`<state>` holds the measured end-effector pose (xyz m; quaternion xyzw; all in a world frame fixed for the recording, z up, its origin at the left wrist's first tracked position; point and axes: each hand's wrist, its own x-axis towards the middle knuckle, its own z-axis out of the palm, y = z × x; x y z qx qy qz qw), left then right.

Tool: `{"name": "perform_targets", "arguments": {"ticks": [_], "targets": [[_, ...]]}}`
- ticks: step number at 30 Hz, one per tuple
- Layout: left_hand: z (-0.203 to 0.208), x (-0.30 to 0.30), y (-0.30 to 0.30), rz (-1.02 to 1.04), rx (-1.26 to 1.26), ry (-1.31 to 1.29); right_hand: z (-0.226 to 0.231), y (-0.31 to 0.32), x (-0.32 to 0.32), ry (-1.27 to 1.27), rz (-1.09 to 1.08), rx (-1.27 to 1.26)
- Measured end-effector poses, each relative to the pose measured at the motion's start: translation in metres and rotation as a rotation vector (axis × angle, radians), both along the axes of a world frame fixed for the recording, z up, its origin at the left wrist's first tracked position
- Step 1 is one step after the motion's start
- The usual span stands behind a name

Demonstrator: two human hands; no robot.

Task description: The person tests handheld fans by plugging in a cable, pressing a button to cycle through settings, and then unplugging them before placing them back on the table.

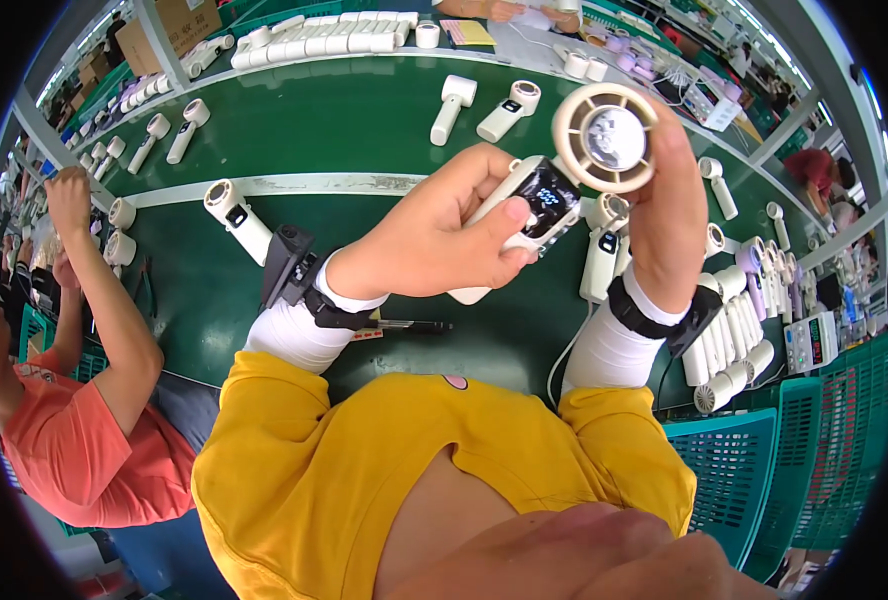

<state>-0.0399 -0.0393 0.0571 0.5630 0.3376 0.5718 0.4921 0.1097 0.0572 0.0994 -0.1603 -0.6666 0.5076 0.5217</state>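
My left hand (442, 232) is wrapped round the handle of a cream handheld fan (604, 137), its thumb beside a lit dark display (549, 200). The round fan head, with a silvery hub, points up toward me. My right hand (672, 200) is raised at the head's right edge; its fingers are hidden behind the head, so I cannot tell whether they grip it. Just below the held fan, another cream fan (602, 262) stands near my right wrist. Left of my left wrist, a further fan (239, 222) lies on the green table (484, 355).
Two fans (454, 108) lie across the pale divider strip (314, 186). Rows of fans (324, 38) line the far edge. At right are grouped fans (734, 330), a meter with a display (811, 341) and green baskets (729, 460). A black pen (414, 326) lies near me. A co-worker (84, 430) sits at left.
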Motion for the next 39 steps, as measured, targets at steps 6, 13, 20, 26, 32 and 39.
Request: {"name": "perform_targets", "arguments": {"ticks": [6,13,20,26,32,39], "targets": [[-0.015,0.002,0.003,0.137,0.067,0.24,0.001,0.0,-0.006,0.058,-0.057,0.07],[-0.01,-0.008,0.014,0.407,0.864,0.864,-0.022,0.016,-0.028,0.471,0.836,-0.777],[-0.032,0.011,0.023,0.396,0.376,0.414,-0.012,0.005,-0.02,0.255,-0.107,0.493],[0.009,-0.008,-0.014,-0.333,-0.192,-0.507,-0.01,-0.004,-0.022,0.155,0.107,0.224],[0.026,0.015,-0.077,0.504,1.058,-0.441,-0.014,-0.001,-0.018,-0.186,-0.026,0.196],[0.036,0.008,-0.101,0.407,0.959,-0.415,-0.009,-0.015,-0.013,-0.29,0.061,0.259]]}}
